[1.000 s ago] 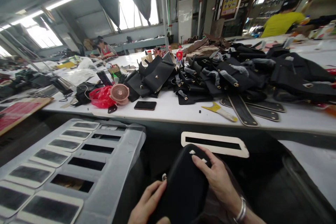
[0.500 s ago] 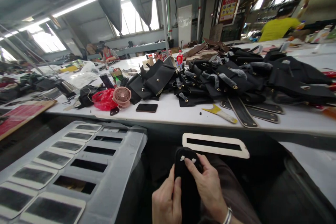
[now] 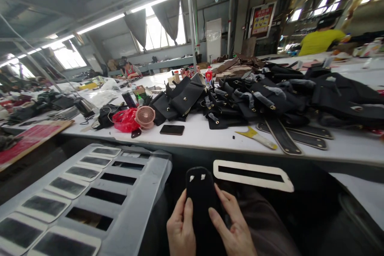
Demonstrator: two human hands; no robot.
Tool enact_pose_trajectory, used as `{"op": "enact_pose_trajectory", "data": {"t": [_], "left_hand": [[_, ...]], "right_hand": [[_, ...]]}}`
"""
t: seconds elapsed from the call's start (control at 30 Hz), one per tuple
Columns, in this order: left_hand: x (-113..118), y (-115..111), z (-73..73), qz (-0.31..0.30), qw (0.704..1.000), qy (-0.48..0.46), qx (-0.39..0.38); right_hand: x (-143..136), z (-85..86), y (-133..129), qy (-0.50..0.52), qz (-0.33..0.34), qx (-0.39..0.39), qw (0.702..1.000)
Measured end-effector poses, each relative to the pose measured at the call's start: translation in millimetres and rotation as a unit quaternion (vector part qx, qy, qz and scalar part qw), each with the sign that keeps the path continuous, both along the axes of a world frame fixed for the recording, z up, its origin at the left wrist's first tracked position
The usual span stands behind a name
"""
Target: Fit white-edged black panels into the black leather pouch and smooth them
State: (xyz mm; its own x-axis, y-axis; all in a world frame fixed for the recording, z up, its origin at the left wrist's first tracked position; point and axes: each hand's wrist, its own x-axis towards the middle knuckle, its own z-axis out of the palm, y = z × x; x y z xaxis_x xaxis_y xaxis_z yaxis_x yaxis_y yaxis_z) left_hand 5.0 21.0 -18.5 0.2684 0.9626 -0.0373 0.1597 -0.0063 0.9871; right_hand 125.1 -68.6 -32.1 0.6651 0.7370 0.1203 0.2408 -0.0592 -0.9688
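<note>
A black round-ended strap piece (image 3: 201, 204) stands upright before me, with two small white bits near its top end. My left hand (image 3: 182, 222) grips its left edge, thumb on the near face. On the opposite edge, my right hand (image 3: 232, 220) holds it with the thumb lying across the face and the fingers at the side. The lower end runs out of the picture. Just beyond the strap piece, to the right, lies a pale round-cornered frame (image 3: 288, 186) with a long dark slot.
At left is a grey slotted surface (image 3: 144, 196) bearing several pale-edged dark panels (image 3: 66, 186). The white table (image 3: 192, 141) ahead carries a phone (image 3: 172, 129), a pink fan (image 3: 145, 117), a yellow-handled tool (image 3: 256, 137), black straps (image 3: 283, 138) and heaped black bags (image 3: 261, 96). Two people sit farther off.
My right thumb has moved down from the white bits to the strap piece's right side, uncovering both bits. The piece has shifted slightly left, and the view has tilted up a little.
</note>
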Motion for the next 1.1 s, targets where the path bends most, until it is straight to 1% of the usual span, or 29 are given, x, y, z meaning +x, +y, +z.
{"op": "enact_pose_trajectory", "data": {"t": [0.03, 0.1, 0.17, 0.27, 0.33, 0.4, 0.47, 0.53, 0.6, 0.7, 0.77, 0.83, 0.93, 1.0, 1.1], "left_hand": [[2, 0, -2.3, -0.002, 1.0, -0.007, -0.005], [7, -3, -5.9, 0.014, 1.0, -0.011, 0.003], [11, -8, -8.6, 0.033, 0.999, 0.003, 0.033], [13, -15, -12.6, 0.027, 0.996, 0.026, 0.083], [13, -19, -15.9, 0.03, 0.995, 0.038, 0.086], [12, -21, -18.8, 0.046, 0.995, 0.046, 0.073], [12, -23, -19.8, 0.063, 0.994, 0.045, 0.071], [12, -23, -18.1, 0.067, 0.994, 0.036, 0.083], [13, -23, -14.3, 0.053, 0.993, 0.021, 0.1], [15, -19, -6.6, 0.038, 0.992, 0.01, 0.123], [19, -16, -1.1, 0.05, 0.992, 0.026, 0.111], [22, -11, 4.5, 0.054, 0.994, 0.033, 0.087], [25, -4, 11.8, 0.028, 0.998, -0.004, 0.057], [28, -1, 14.3, 0.023, 0.999, -0.032, 0.034], [31, -1, 12.8, 0.039, 0.998, -0.044, 0.017]], "right_hand": [[-2, -2.2, 0, -0.007, 0.008, 0.004, 1.0], [-5, -1.9, 0, -0.028, 0.011, 0.015, 0.999], [-5, 2.9, 0, -0.05, 0.004, 0.031, 0.998], [-3, 13.5, 0, -0.063, 0.002, 0.05, 0.997], [-3, 19.9, -1, -0.056, 0.011, 0.05, 0.997], [-3, 24.6, -2, -0.048, 0.018, 0.049, 0.997], [-3, 28.1, -1, -0.038, 0.012, 0.058, 0.998], [-1, 32.3, 0, -0.022, -0.011, 0.062, 0.998], [4, 38.4, 3, 0.002, -0.025, 0.044, 0.999], [15, 50.2, 9, 0.026, -0.012, -0.007, 1.0], [20, 56.7, 13, 0.023, 0.002, -0.017, 1.0], [22, 60.4, 16, 0.025, 0.018, -0.008, 0.999], [21, 62.7, 16, 0.058, 0.042, 0.01, 0.997], [21, 64.6, 15, 0.07, 0.059, 0.013, 0.996], [22, 68.8, 15, 0.073, 0.072, 0.015, 0.995]]}}
